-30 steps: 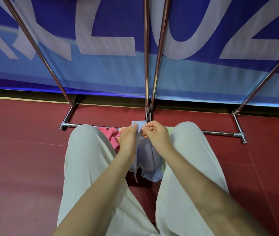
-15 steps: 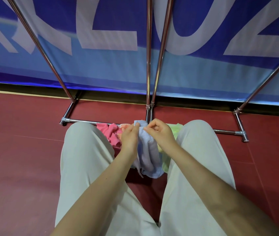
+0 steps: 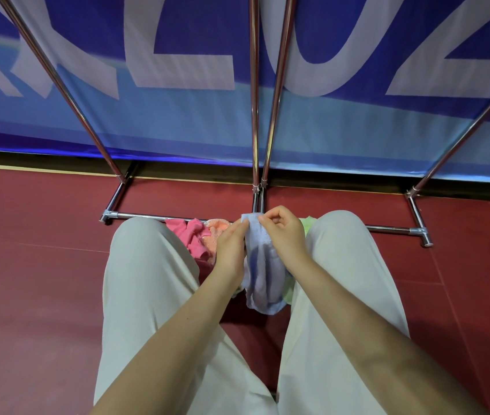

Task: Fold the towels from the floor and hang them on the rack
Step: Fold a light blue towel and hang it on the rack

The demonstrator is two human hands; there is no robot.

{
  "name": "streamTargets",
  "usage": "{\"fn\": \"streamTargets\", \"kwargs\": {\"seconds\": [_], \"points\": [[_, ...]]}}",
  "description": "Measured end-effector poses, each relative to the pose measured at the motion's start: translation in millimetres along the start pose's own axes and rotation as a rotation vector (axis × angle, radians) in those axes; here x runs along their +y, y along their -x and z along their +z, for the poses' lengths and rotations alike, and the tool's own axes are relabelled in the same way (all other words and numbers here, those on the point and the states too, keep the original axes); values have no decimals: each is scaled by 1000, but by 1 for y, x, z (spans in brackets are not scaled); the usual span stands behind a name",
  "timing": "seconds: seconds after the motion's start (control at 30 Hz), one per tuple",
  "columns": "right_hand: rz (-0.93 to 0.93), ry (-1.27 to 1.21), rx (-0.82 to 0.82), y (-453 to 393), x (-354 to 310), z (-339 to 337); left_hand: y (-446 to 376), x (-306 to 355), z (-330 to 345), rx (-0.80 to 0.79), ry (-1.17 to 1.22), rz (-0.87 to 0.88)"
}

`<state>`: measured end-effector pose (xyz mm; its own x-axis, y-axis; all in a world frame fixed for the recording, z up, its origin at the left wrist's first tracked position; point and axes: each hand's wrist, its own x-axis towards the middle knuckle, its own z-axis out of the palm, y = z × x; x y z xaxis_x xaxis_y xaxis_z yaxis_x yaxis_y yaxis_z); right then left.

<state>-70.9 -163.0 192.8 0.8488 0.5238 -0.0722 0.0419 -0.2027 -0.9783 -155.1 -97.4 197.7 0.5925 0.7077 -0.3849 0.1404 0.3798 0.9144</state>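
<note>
Blue towel point(image 3: 263, 274): hangs limp between the knees at 12 o'clock, its lower end just above the floor point(image 3: 28, 280); soft, light, floppy, not fragile.
Left hand point(image 3: 231, 250): grip pinched on the towel's top edge.
Right hand point(image 3: 285, 235): grip pinched on the same edge, just beside the left.
Best hold: the top corners, spread apart so the cloth drops flat.
Pile: pink towel point(image 3: 192, 235) and orange towel point(image 3: 216, 232) at 11 o'clock, green towel point(image 3: 308, 224) at 1; probably all loose, though partly hidden.
Rack point(image 3: 254, 115): beyond, nothing hung on the rods that show.

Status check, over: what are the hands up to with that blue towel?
Both hands, left and right, pinch blue towel at its top edge. Towel hangs unfolded between the knees. Pink towel on floor. Rack ahead, unobstructed.
</note>
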Motion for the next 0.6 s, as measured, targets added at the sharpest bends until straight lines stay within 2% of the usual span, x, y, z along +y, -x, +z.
{"fn": "streamTargets", "kwargs": {"seconds": [0.17, 0.33, 0.53, 0.6], "points": [[-6, 21, -6, 0, -1, 0, -2, 3, 0, 60, 1, -30], [31, 24, 15, 2, 2, 3, 5, 6, 5, 53, -60, -40], [86, -34, 24, 3, 1, 3, 13, 5, 6, -3, -79, 75], [99, -57, -5, 5, 1, 3, 12, 4, 4, 27, -78, 98]]}}
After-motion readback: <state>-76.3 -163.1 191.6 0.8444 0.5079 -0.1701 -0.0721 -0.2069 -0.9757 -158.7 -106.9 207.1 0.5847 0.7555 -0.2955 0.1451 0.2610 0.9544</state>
